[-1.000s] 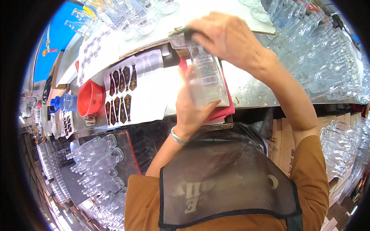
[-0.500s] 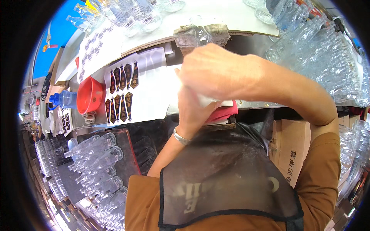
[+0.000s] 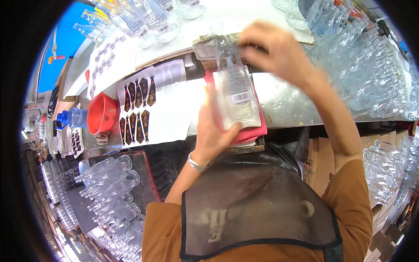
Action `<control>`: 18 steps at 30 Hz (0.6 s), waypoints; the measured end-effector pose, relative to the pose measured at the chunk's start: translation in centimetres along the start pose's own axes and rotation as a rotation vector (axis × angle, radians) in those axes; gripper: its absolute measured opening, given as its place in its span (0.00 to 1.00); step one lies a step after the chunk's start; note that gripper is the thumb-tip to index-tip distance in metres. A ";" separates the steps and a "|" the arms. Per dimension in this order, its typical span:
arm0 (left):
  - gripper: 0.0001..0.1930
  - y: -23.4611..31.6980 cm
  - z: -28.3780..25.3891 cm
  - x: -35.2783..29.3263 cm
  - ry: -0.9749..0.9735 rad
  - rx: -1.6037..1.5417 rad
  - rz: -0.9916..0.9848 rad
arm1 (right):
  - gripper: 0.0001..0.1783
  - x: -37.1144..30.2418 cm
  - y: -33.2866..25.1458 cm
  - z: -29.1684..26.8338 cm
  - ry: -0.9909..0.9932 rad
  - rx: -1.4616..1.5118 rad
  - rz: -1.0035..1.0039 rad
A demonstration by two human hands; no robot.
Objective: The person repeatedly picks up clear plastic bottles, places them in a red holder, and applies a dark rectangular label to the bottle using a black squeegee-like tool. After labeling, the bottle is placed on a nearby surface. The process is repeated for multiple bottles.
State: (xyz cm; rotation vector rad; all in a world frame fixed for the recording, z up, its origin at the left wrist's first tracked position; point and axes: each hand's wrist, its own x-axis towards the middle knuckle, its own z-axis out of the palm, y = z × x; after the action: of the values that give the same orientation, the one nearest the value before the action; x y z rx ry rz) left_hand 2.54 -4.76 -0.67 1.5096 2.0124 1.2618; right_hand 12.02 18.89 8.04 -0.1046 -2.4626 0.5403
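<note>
A clear glass bottle point(image 3: 235, 85) with a small barcode sticker lies on a red cloth point(image 3: 251, 131) at the edge of a metal workbench. My left hand point(image 3: 214, 131) grips the bottle's lower end from the left. My right hand point(image 3: 279, 54) is blurred, up at the bottle's neck end; whether it touches the bottle I cannot tell. A sheet of dark brown and gold labels point(image 3: 139, 111) lies just left of the cloth.
A red funnel point(image 3: 101, 114) and a blue-capped bottle point(image 3: 72, 118) sit at the left. Several empty glass bottles are piled at the back point(image 3: 144, 17), on the right point(image 3: 375, 74) and low on the left point(image 3: 109, 183). Cardboard boxes point(image 3: 321, 161) stand under the bench.
My right hand swept down over the bottle half a second ago and has moved back up to its neck end. The bottle stays on the red cloth in my left hand.
</note>
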 end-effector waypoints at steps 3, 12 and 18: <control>0.49 -1.7 -2.1 -0.4 0.065 -0.325 -0.047 | 0.10 -3.7 -4.7 0.7 -0.189 0.191 -0.218; 0.31 -0.2 -1.2 7.6 0.118 -0.708 -0.413 | 0.11 -6.1 -1.1 2.1 0.150 0.226 -0.065; 0.31 0.1 0.2 8.3 0.122 -0.673 -0.439 | 0.16 -9.8 -6.7 -1.7 -0.122 0.638 0.510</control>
State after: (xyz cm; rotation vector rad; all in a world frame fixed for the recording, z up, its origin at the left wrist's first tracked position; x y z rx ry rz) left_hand -0.44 2.70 1.24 0.6546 1.6013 1.6223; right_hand 21.33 11.43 6.59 -0.4508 -2.2439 1.5578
